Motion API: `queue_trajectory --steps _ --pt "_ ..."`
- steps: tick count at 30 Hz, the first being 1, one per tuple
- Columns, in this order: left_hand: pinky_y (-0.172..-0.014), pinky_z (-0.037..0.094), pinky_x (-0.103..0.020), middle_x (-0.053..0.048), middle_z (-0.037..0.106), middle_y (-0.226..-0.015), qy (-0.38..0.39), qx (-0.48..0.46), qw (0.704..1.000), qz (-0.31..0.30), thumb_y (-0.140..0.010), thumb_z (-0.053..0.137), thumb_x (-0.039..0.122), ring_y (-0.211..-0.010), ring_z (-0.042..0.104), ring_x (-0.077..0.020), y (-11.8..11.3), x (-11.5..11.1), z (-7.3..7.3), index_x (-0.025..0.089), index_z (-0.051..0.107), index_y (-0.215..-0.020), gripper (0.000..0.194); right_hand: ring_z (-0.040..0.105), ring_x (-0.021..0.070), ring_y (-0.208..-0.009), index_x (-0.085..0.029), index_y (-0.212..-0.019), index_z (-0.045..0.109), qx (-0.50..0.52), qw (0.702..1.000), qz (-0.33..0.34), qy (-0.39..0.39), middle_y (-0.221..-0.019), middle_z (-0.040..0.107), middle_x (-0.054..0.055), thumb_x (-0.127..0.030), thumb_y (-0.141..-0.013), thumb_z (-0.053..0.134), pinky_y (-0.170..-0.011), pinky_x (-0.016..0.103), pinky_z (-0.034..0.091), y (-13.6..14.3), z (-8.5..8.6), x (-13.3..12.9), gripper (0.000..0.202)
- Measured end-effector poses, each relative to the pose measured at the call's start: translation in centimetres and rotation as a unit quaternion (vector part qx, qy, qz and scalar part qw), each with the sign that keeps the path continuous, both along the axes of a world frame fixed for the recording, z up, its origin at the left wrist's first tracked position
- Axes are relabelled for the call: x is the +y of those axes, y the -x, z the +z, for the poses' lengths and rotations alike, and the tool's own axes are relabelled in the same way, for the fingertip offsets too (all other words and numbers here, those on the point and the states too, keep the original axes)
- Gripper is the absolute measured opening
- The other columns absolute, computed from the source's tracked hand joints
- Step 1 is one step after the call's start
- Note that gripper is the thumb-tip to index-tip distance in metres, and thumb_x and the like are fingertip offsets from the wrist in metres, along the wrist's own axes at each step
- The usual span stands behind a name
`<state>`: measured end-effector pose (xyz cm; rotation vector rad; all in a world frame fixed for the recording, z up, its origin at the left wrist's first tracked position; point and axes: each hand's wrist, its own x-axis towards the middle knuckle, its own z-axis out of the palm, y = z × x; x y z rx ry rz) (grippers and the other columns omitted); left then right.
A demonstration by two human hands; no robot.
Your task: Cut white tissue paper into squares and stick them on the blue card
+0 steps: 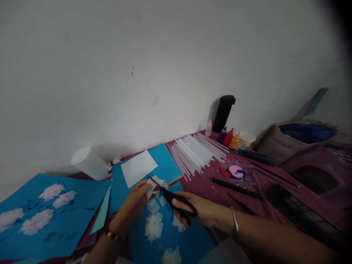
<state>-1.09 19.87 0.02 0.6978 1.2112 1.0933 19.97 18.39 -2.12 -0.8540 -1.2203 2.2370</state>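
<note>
My left hand (141,195) pinches a small piece of white tissue paper (152,186) above a blue sheet. In my right hand (189,205) is a pair of black-handled scissors (172,200), with the blades reaching the tissue paper. Loose tissue squares (153,206) lie just below the blades. On the blue card (189,245) under my hands sit several ruffled white tissue flowers (154,226), one partly hidden by my right hand. Behind my hands a white paper sheet (139,167) rests on another blue card (165,161).
At left lies a blue card with pinkish-white flowers (37,220), near a white tissue roll (89,163). White strips (196,152) spread right of centre. Paint bottles (228,137), a bowl (246,138), a black container (224,113), pink paint (236,171) and a black pen (236,188) stand or lie at right.
</note>
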Motion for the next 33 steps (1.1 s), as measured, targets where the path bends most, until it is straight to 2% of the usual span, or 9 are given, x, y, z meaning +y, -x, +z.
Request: queue_trajectory --steps 4,8,12,15,19,22,24,30,33 --pt "-0.066 0.051 -0.027 -0.006 0.070 -0.082 0.029 0.003 1.000 -0.007 -0.057 0.081 0.031 -0.076 0.065 -0.0185 0.5 0.0 -0.2 0.016 0.064 -0.078 0.030 0.045 0.0030 -0.042 -0.017 -0.084 0.047 -0.005 1.000 -0.012 -0.010 -0.062 0.052 -0.008 -0.065 -0.069 0.068 -0.041 0.018 0.034 -0.1 0.1 -0.1 0.054" --pt "-0.053 0.046 -0.025 -0.002 0.064 -0.063 0.056 -0.003 0.998 -0.029 -0.060 0.078 0.036 -0.058 0.060 -0.0153 1.5 -0.1 -0.5 0.017 0.059 -0.071 0.029 0.045 0.0035 -0.042 -0.017 -0.085 0.048 -0.001 0.999 -0.026 -0.024 -0.061 0.052 -0.008 -0.064 -0.070 0.067 -0.041 0.019 0.035 -0.1 -0.3 -0.1 0.053" --pt "-0.050 0.043 -0.022 -0.001 0.062 -0.057 0.061 0.007 0.997 -0.036 -0.059 0.080 0.028 -0.050 0.055 -0.0116 2.3 -0.3 -0.5 0.017 0.055 -0.066 0.028 0.042 0.0033 -0.039 -0.017 -0.087 0.047 -0.019 0.999 -0.044 -0.027 -0.059 0.050 -0.009 -0.065 -0.068 0.068 -0.040 0.020 0.031 0.0 -0.4 -0.1 0.055" --pt "-0.048 0.042 -0.021 0.002 0.060 -0.053 0.049 0.015 0.999 -0.017 -0.058 0.080 0.024 -0.047 0.053 -0.0099 2.6 0.0 -0.1 0.017 0.055 -0.065 0.028 0.044 0.0042 -0.042 -0.018 -0.088 0.046 -0.025 0.999 -0.038 -0.018 -0.063 0.051 -0.008 -0.069 -0.066 0.066 -0.042 0.021 0.031 -0.1 0.1 0.0 0.059" --pt "-0.050 0.043 -0.020 0.003 0.061 -0.054 0.015 0.026 0.998 0.049 -0.056 0.081 0.026 -0.049 0.056 -0.0092 2.8 1.2 1.3 0.017 0.056 -0.067 0.029 0.049 0.0058 -0.049 -0.018 -0.088 0.044 -0.009 1.000 0.007 -0.009 -0.071 0.055 -0.004 -0.074 -0.066 0.062 -0.048 0.022 0.034 -0.7 0.7 0.3 0.063" --pt "-0.051 0.044 -0.019 0.005 0.062 -0.058 -0.009 0.027 0.996 0.084 -0.055 0.081 0.029 -0.053 0.058 -0.0091 2.7 2.1 2.1 0.018 0.057 -0.070 0.031 0.051 0.0068 -0.051 -0.018 -0.091 0.044 0.000 0.999 0.036 -0.005 -0.072 0.056 -0.003 -0.071 -0.068 0.063 -0.049 0.022 0.036 -1.0 0.7 0.7 0.061" --pt "-0.052 0.044 -0.020 0.004 0.062 -0.059 -0.012 0.028 0.996 0.085 -0.055 0.082 0.030 -0.054 0.059 -0.0094 2.3 2.4 2.1 0.018 0.057 -0.071 0.031 0.052 0.0071 -0.052 -0.017 -0.093 0.044 0.005 0.999 0.044 -0.004 -0.072 0.056 -0.003 -0.069 -0.070 0.064 -0.049 0.021 0.036 -1.1 0.5 0.8 0.060" --pt "-0.046 0.039 -0.021 0.003 0.058 -0.052 0.038 0.050 0.998 0.029 -0.055 0.082 0.032 -0.047 0.054 -0.0099 0.6 1.5 1.2 0.016 0.056 -0.063 0.031 0.049 0.0055 -0.051 -0.017 -0.094 0.046 0.001 0.999 0.040 -0.023 -0.070 0.054 -0.004 -0.066 -0.073 0.063 -0.048 0.020 0.034 -1.0 0.5 0.7 0.056" --pt "-0.049 0.041 -0.021 0.005 0.055 -0.051 0.047 0.053 0.997 0.021 -0.056 0.082 0.033 -0.051 0.056 -0.0113 0.1 1.1 0.9 0.017 0.055 -0.064 0.032 0.047 0.0046 -0.048 -0.017 -0.090 0.046 -0.009 0.999 0.026 -0.024 -0.068 0.052 -0.005 -0.066 -0.073 0.063 -0.045 0.020 0.032 -0.9 0.7 0.6 0.054"
